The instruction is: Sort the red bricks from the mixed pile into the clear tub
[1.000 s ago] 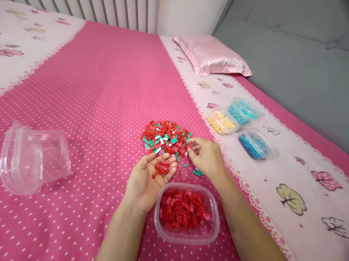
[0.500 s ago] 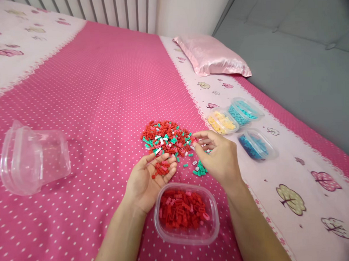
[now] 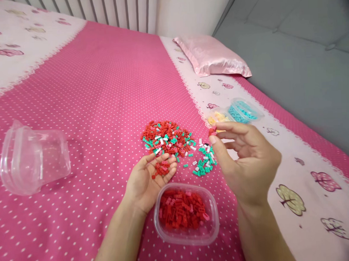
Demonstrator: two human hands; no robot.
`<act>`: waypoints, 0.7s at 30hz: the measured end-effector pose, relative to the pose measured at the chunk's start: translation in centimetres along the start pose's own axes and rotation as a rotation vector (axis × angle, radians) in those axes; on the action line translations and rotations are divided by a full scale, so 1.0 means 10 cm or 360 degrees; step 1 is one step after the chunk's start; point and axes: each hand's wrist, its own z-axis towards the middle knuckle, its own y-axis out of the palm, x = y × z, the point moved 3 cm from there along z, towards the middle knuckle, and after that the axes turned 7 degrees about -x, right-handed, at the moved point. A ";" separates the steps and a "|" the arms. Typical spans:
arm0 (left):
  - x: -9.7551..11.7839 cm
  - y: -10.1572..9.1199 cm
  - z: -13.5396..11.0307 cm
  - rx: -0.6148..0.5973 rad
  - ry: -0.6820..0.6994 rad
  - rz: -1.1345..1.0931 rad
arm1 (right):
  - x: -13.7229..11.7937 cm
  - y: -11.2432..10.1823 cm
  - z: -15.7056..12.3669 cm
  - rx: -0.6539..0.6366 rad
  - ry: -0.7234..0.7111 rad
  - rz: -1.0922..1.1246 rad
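Observation:
A pile of small red, green and white bricks [image 3: 166, 138] lies on the pink dotted bedsheet [image 3: 102, 91]. My left hand [image 3: 149, 178] rests palm up just below the pile, cupped around several red bricks. My right hand [image 3: 246, 158] is raised to the right of the pile, thumb and forefinger pinched on a small red brick [image 3: 212, 131]. A small heap of green and white bricks [image 3: 204, 163] lies below that hand. A clear tub [image 3: 210, 230] holding red bricks sits in front of my left hand.
An empty clear container [image 3: 32, 159] lies on its side at the left. Tubs of yellow bricks [image 3: 217, 116] and turquoise bricks [image 3: 243, 109] stand at the right, partly behind my right hand. A pink pillow [image 3: 211, 56] lies further back. A grey padded wall [image 3: 299, 54] borders the right.
My right hand has lifted off the pile and moved right and up, pinching a red brick. The green and white heap is now uncovered. The left hand has stayed still.

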 end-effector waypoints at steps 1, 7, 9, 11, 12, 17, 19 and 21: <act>0.00 0.00 0.00 0.0001 0.0001 0.0000 | -0.03 -0.02 0.00 0.0025 -0.0022 0.0002; 0.00 -0.01 0.00 -0.0005 0.0003 -0.0003 | -0.16 -0.08 -0.03 0.0081 -0.0137 -0.0006; 0.00 -0.01 0.00 0.0004 0.0000 0.0000 | -0.19 -0.08 -0.04 0.0069 -0.0170 -0.0007; 0.00 -0.01 0.00 0.0007 0.0006 0.0007 | -0.21 -0.08 -0.05 0.0043 -0.0195 0.0001; 0.00 -0.01 0.00 0.0008 0.0009 0.0009 | -0.22 -0.07 -0.06 0.0027 -0.0202 0.0011; 0.00 -0.02 0.00 0.0006 0.0007 0.0005 | -0.25 -0.04 -0.08 -0.0060 -0.0219 0.0075; 0.00 -0.01 0.00 0.0003 0.0000 0.0010 | -0.26 -0.02 -0.09 -0.0104 -0.0237 0.0100; 0.00 -0.01 0.00 0.0001 -0.0006 0.0014 | -0.28 0.01 -0.11 -0.0149 -0.0260 0.0131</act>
